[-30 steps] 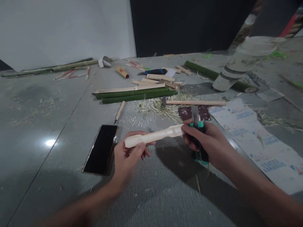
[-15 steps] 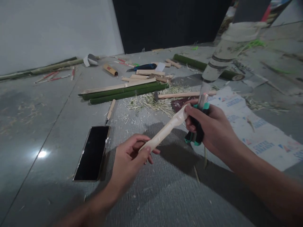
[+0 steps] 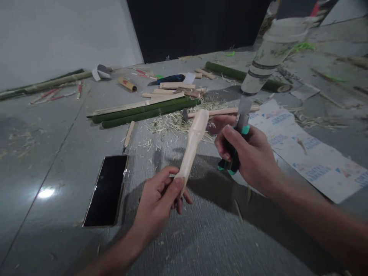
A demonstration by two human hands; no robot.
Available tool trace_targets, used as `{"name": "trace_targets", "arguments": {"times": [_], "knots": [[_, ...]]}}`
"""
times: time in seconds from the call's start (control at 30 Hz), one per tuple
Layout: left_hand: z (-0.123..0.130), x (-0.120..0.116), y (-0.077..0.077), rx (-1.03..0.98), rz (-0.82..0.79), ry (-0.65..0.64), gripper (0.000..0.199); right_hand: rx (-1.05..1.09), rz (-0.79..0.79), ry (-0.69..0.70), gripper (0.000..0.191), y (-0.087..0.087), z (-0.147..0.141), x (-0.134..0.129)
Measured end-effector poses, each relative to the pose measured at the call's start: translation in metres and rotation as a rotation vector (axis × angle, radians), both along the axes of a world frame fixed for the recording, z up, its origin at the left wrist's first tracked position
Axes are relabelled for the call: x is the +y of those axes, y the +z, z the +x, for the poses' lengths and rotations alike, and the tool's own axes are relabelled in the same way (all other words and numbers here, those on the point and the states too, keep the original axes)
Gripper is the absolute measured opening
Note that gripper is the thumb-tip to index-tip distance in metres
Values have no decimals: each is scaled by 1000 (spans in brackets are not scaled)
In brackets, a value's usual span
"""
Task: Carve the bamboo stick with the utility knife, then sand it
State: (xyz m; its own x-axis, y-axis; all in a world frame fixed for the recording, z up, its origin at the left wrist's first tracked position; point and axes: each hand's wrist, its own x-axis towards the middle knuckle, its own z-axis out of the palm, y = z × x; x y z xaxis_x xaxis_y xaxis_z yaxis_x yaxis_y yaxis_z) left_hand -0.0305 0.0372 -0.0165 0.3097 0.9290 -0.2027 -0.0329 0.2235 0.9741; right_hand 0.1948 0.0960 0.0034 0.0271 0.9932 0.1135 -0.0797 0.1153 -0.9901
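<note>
The left hand (image 3: 161,193) holds a pale, carved wooden piece (image 3: 192,147) with a narrow middle and a broader, rounded upper end; its grip is closed, pinching the lower end between thumb and fingers. The piece slants upward, its free end pointing away from the person and a little to the right, clear of the other hand. The right hand (image 3: 248,151) has its grip wrapped round the black-and-teal handle of a utility knife (image 3: 234,157), whose broad metal blade points up and away, with the thumb laid along the near side. Left of the left hand, a black-screened smartphone in a clear-edged case (image 3: 106,191) lies on the grey surface (image 3: 207,237), and just beyond it is a small tool with a light wooden handle (image 3: 130,132). Farther back, split green bamboo lengths (image 3: 151,113) lie beside a scatter of pale, thin shavings (image 3: 175,124), with a dark-headed hammer with a light wooden handle (image 3: 225,112) at their right. Past these are short pale wood strips (image 3: 172,86) and a dark blue-handled knife (image 3: 171,79). On the right, a white sheet with blue print (image 3: 307,153) lies near a tall, translucent cup with dark bands (image 3: 266,53).
</note>
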Motion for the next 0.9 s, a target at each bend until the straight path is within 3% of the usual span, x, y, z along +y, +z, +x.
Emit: {"name": "trace_targets", "arguments": {"times": [0.17,0.43,0.7,0.9], "knots": [[0,2,1,-26,8,25,22,-147,40,21,21,-2,-5,-4],[12,9,2,-106,33,9,18,-382,32,187,24,-3,4,-3],[42,10,4,-169,-27,39,15,-581,194,210,17,-2,16,-9],[36,4,-3,-202,-52,87,21,-759,368,293,22,-6,29,-12]]}}
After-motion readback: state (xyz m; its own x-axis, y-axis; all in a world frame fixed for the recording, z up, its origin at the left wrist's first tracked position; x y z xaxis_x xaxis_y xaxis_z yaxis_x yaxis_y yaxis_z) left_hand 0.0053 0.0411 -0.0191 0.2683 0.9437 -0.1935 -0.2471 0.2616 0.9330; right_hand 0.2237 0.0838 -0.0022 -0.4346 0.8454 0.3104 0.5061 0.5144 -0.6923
